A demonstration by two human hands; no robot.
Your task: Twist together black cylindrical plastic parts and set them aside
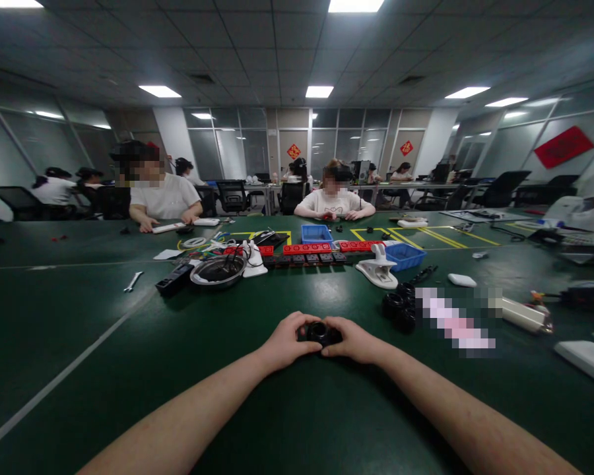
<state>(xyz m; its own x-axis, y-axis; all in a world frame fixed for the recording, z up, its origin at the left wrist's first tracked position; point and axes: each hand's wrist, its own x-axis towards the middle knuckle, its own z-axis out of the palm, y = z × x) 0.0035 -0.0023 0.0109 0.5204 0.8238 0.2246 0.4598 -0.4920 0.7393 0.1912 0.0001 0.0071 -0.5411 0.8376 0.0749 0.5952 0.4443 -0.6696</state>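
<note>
Between both hands, low over the green table, is a glossy black round part (pixel 317 332) with a ring-shaped top and a dark hollow in its middle. My left hand (pixel 291 340) wraps its fingers and thumb round the left side of it. From the right, my right hand (pixel 350 340) grips it too, with the thumbs nearly meeting at the front. Fingers cover its lower part and sides, so its exact kind cannot be told. Similar black round pieces (pixel 400 307) lie in a cluster to the right of my right hand.
Beyond my hands are a metal bowl (pixel 218 272) with black cables, a white clip stand (pixel 379 267), red power strips (pixel 307 249) and blue trays (pixel 404 256). A wrench (pixel 133 282) lies left; a pale cylinder (pixel 522 315) lies right. Two people sit across the table.
</note>
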